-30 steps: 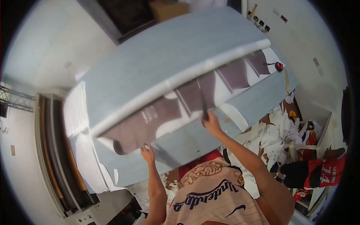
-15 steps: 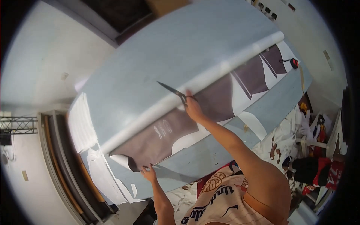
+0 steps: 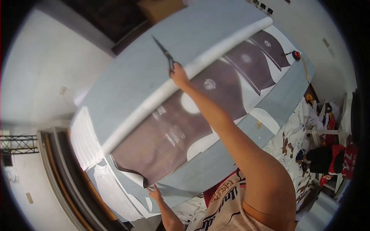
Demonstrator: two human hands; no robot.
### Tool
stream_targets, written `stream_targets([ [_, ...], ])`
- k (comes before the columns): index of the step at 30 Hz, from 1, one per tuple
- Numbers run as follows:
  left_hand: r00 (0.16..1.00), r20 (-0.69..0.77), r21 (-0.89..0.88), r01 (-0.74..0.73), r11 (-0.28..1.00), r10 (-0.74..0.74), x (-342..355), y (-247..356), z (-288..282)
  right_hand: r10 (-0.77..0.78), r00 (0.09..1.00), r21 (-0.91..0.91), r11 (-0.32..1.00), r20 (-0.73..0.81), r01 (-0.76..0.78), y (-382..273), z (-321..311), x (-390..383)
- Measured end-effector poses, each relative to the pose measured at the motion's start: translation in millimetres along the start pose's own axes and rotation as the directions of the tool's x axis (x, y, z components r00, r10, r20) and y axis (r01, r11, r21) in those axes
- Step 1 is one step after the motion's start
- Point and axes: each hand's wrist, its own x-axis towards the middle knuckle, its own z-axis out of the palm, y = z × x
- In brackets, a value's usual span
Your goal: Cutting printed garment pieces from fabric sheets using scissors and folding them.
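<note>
A long sheet printed with dark brown panels (image 3: 219,90) on white lies across the blue-grey table. Along its far side it is wound into a white roll (image 3: 216,51). My right hand (image 3: 179,75) is at this roll, gripping black scissors (image 3: 166,54) whose blades point up and away over the table. At the near left corner of the sheet, my left hand (image 3: 155,191) pinches the edge, which curls beside the fingers. My right forearm crosses above the print and hides part of it.
A red and black tape measure (image 3: 296,55) rests at the sheet's right end. White folded material (image 3: 83,138) lies on the table's left side. Rolls (image 3: 63,165) stand left of the table. White scraps (image 3: 293,142) and red and black garments (image 3: 331,159) lie to the right.
The roll has turned away from me, baring more of the brown print. My right hand has moved farther away and left with the scissors, while my left hand has drawn slightly nearer.
</note>
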Motion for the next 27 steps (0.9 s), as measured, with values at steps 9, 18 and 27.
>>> stream_targets([
  [9,0.907,-0.349,-0.004,-0.252,0.968,0.235,85,-64,-52,0.294,0.955,-0.254,0.926,0.025,-0.279,-30,-22,-287],
  [18,0.95,-0.311,-0.378,-0.099,0.92,-0.026,154,-88,-71,0.227,0.757,-0.312,0.81,-0.613,-0.496,23,-71,-441],
  [27,0.986,0.112,-0.727,0.165,0.667,-0.121,173,-102,-62,0.319,0.447,-0.144,0.658,-0.835,-0.739,108,-109,-386],
])
